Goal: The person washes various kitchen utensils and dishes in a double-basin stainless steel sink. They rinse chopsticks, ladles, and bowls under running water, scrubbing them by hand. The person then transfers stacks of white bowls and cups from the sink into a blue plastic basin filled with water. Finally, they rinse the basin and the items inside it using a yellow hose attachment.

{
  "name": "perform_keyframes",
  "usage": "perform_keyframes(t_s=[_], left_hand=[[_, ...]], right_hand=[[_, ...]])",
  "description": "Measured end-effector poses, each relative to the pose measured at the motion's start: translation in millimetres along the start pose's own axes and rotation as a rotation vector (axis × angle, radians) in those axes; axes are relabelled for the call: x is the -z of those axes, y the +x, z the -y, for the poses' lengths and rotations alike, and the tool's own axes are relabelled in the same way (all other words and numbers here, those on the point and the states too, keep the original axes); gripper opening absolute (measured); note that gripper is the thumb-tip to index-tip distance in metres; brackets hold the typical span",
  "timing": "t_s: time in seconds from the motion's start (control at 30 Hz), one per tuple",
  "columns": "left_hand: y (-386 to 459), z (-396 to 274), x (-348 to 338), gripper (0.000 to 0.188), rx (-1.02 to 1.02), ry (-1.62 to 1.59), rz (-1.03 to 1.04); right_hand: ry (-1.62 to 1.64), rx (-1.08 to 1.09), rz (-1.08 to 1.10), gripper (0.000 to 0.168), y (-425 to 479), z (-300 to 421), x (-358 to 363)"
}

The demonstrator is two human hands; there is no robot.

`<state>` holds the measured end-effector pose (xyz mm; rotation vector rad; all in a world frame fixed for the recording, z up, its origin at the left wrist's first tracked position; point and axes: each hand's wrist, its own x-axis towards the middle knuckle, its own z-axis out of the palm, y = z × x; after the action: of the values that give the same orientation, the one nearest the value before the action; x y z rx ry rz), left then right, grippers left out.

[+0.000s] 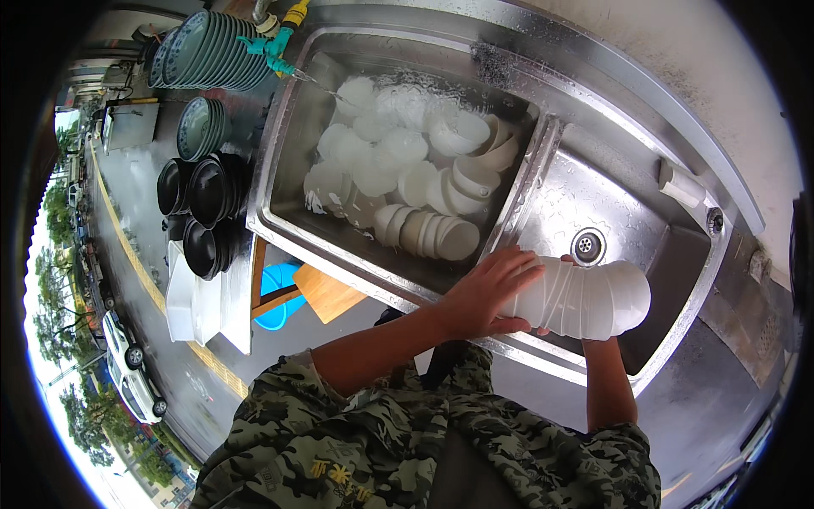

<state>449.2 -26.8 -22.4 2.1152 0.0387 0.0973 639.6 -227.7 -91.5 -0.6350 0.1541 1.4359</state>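
A curved stack of nested white bowls (575, 302) lies on its side above the right-hand basin and the sink's front rim. My left hand (493, 292) grips the left end of the stack, fingers over the top and thumb below. From beneath, my right hand (600, 347) supports the bowls, mostly hidden by them. In the water-filled left basin (280, 203) many white bowls (400, 149) lie submerged or partly so. Another short row of nested bowls (429, 232) rests on its side near the front. Water runs from a teal tap (276, 49) into that basin.
A metal divider (524, 184) separates the basins; the right one has a drain (588, 247). Patterned bowls (210, 54) and black bowls (213, 191) are stacked left of the sink. Below are a blue basin (270, 315) and a wooden board (327, 292). A white car (133, 369) stands outside.
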Motion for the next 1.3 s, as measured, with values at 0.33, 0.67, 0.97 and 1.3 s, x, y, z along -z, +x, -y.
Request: perform_keyframes(t_s=[0.33, 0.67, 0.97, 1.3], left_hand=[[-84.8, 127.3, 155.2, 0.067, 0.682, -0.308, -0.429], [-121.8, 215.3, 148.5, 0.059, 0.670, 0.113, -0.542], [-334.4, 113.6, 132.2, 0.047, 0.664, 0.268, -1.068], [-700.5, 180.7, -74.1, 0.043, 2.045, -0.907, -1.701]], right_hand=[[0.114, -0.202, 0.070, 0.062, 167.1, -103.4, -141.8], [0.205, -0.312, -0.071, 0.070, 270.1, -163.5, -139.2], [-0.870, -0.050, -0.240, 0.065, 277.2, -217.2, -229.8], [-2.408, 0.660, 0.285, 0.100, 319.7, -394.5, -296.6]])
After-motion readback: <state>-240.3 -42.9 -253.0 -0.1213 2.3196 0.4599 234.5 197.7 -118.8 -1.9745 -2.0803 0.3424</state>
